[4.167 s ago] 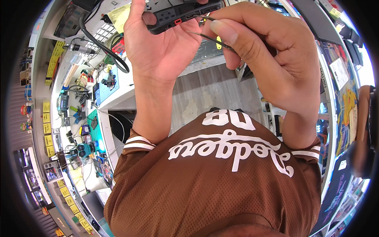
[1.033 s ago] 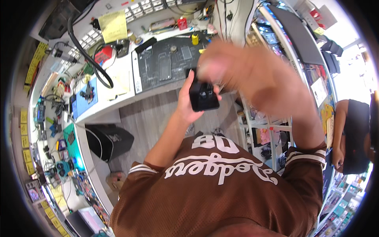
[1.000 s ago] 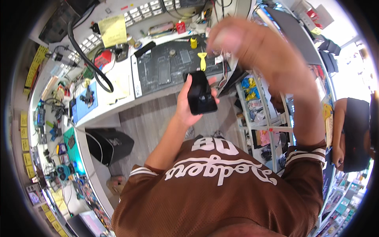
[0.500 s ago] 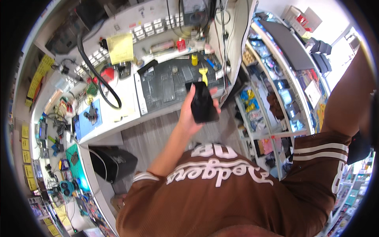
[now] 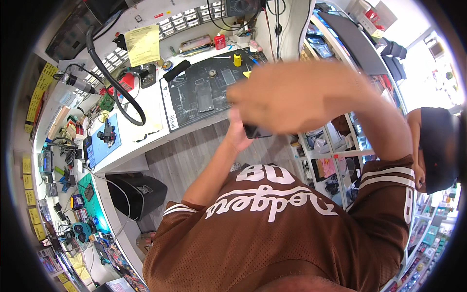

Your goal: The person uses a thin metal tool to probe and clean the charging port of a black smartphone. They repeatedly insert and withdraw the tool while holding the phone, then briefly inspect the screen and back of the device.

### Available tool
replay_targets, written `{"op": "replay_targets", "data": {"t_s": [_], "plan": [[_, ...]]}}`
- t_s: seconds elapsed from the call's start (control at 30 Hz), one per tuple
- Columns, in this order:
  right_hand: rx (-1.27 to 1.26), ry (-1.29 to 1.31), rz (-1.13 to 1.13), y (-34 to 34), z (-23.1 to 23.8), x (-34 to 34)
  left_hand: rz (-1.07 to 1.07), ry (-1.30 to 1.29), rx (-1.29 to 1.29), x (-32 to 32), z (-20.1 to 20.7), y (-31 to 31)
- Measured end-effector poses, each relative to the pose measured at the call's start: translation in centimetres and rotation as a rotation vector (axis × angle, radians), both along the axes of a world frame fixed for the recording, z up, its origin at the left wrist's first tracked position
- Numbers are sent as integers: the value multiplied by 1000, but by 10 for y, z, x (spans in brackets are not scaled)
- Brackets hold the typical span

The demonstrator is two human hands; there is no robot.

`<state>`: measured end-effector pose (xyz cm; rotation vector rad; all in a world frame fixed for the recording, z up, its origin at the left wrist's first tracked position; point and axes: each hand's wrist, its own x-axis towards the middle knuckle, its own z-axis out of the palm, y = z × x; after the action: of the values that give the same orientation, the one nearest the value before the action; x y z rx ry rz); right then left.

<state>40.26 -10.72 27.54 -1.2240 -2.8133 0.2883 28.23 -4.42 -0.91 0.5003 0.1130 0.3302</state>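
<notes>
My left hand (image 5: 236, 135) is closed around a black smartphone (image 5: 258, 132), held in front of the bench edge. Above it, close to the camera, my right hand (image 5: 287, 95) hides most of the phone. Motion smears its fingers, so whether they grip anything, or touch the phone, is unclear. Beyond both hands lies a dark repair mat (image 5: 182, 109). On it rest a phone-shaped clear panel (image 5: 204, 96), a smaller rectangular piece (image 5: 227, 76), a small round metal part (image 5: 212, 73) and a yellow bottle (image 5: 237, 59).
A black flexible arm (image 5: 113, 80) curves over the white bench. A blue mat (image 5: 106, 141) carries a small dark holder. Under the bench stands a black bin (image 5: 138, 194). Glass display shelves (image 5: 335, 155) line the right, where another person (image 5: 438, 151) in dark clothing stands.
My right arm has swung in from the far right, bringing that hand over the phone. My left hand still holds the phone. Another person has come into view at the right.
</notes>
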Motion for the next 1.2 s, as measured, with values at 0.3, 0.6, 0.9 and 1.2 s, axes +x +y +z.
{"op": "replay_targets", "data": {"t_s": [0.3, 0.6, 0.9, 1.2], "plan": [[-95, 394, -406, -21, -5, 0, 222, 166, -89, 1, 80, 7], [-76, 1378, -935, -98, -118, 32, 100, -190, -318, -26, 154, 14], [-20, 1663, -1282, -132, -163, 51, 13, -331, -170, -39, 273, -50], [-198, 1691, -1138, -117, -179, 48, 162, -260, -65, -37, 282, -68]]}}
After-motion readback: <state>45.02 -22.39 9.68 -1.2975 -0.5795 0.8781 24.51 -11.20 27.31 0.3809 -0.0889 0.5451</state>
